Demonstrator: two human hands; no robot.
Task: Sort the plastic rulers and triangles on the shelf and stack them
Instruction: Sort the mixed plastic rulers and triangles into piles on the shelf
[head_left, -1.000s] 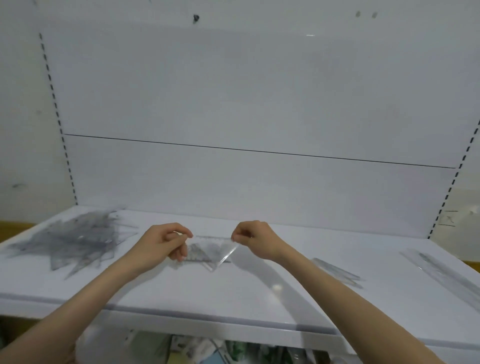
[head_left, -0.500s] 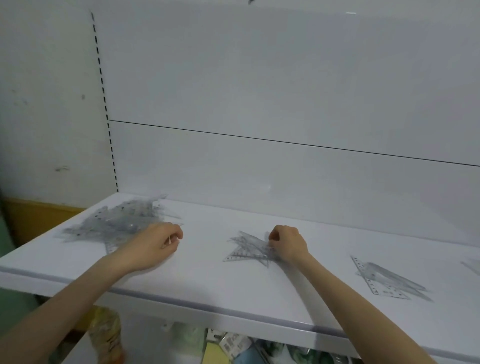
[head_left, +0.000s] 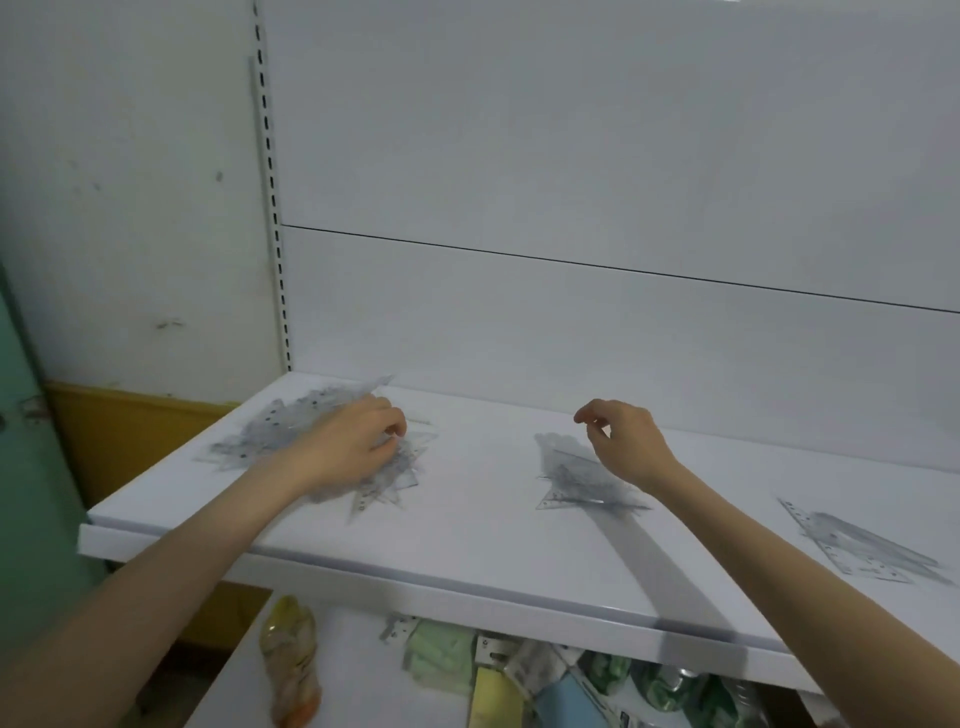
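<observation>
1. At the left end of the shelf (head_left: 467, 564) lies a loose heap (head_left: 275, 431) of clear plastic rulers and triangles. The pieces point every way and overlap, and none of it looks sorted.
2. The left hand (head_left: 348, 449) rests on the right side of that heap, with its fingers bent down among the pieces. Blur hides whether they pinch one, so I cannot tell.
3. Near the middle of the shelf, well apart from the heap, a small stack of triangles (head_left: 576, 486) lies flat, its edges roughly lined up.
4. The right hand (head_left: 626, 436) hovers just above the back of that stack. Its fingers are loosely curled, thumb and forefinger a little apart, and it holds nothing.
5. Further right, near the edge of view, a second small stack (head_left: 862, 548) lies flat on the shelf. It seems to be made of longer pieces.
6. The sorting looks begun but far from finished. Two thin stacks exist, while most of the pieces remain in the heap. The likely next step is drawing one piece out of the heap and matching it to a stack.
</observation>
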